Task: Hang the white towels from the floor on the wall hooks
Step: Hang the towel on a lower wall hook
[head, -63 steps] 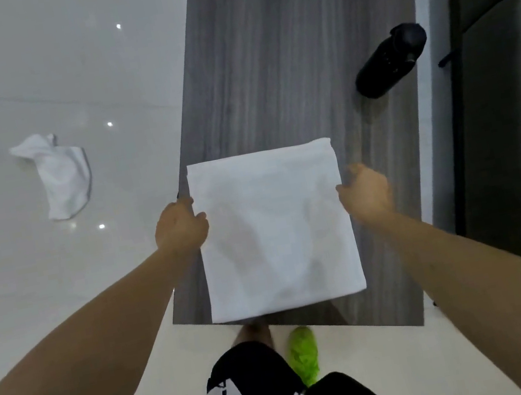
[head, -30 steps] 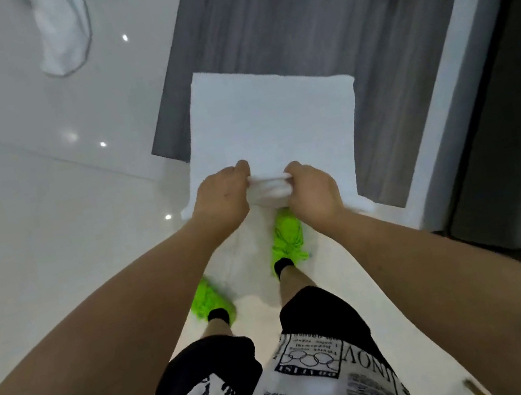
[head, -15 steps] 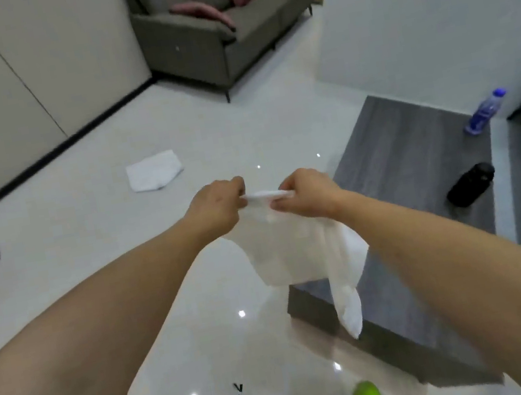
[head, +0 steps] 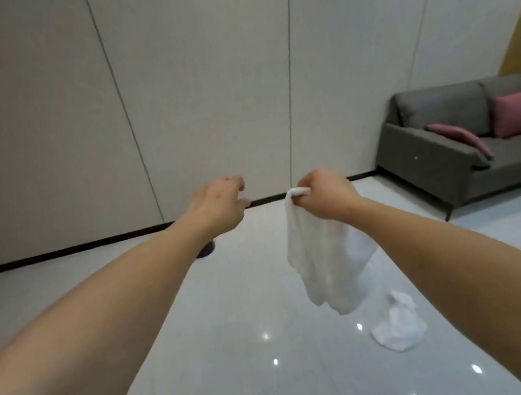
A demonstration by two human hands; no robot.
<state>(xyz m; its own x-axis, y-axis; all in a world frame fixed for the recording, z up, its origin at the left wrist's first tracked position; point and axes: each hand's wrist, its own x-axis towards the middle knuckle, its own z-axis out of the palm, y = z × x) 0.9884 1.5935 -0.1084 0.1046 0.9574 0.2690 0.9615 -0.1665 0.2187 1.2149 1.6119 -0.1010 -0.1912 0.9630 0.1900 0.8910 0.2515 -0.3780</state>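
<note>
1. Panelled wall ahead, glossy floor below.
2. Grey sofa at right, with pink cushions.
3. Hanging towel — top bunched in the right hand, its grip clenched round it.
4. Crumpled towel on the floor.
5. Left hand — grip released, holding nothing.

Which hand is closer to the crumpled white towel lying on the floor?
Right. The right hand, gripping another white towel, is up and slightly left of the crumpled towel; the left hand is farther left.
</note>
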